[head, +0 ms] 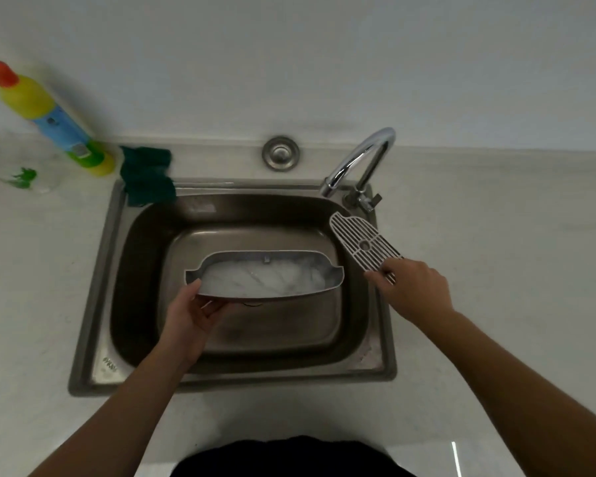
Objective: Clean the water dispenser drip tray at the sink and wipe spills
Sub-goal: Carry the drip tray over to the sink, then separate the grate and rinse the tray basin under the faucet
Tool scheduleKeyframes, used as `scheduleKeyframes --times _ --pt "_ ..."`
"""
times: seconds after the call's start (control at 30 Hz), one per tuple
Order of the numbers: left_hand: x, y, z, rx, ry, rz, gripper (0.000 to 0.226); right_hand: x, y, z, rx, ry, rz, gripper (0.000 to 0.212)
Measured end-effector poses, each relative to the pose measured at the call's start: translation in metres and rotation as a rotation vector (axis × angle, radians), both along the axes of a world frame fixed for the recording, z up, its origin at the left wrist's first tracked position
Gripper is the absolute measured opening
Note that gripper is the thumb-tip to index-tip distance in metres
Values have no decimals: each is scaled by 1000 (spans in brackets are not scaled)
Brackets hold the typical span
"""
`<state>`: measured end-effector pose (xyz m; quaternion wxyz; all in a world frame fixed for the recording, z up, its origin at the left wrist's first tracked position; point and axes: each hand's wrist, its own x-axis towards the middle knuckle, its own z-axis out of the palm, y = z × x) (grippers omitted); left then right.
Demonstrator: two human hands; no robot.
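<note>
A white drip tray (265, 277) hangs over the steel sink (93, 270) basin, its hollow side facing me. My left hand (195, 313) grips the tray's near left corner from below. Its slotted white grille (363, 242) is separate, held out over the sink's right rim below the faucet. My right hand (415, 289) pinches the grille's near end. No water runs from the chrome faucet (358, 160).
A dark green cloth (147, 175) lies over the sink's back left corner. A yellow and blue detergent bottle (52, 118) with a red cap stands on the counter behind it. A round metal plug (280, 153) sits behind the sink. A clear object (25, 177) with green print lies far left.
</note>
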<state>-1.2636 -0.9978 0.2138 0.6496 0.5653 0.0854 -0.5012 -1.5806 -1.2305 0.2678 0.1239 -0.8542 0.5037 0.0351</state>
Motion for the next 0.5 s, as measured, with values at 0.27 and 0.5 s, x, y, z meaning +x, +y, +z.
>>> scheduleKeyframes --times 0.27,0.5 --pt "-22 14 2 55 -11 -13 30 -39 11 -40 18 34 -164 40" --pt "-28 22 13 47 -34 -24 25 -36 22 -41 62 20 -237 27"
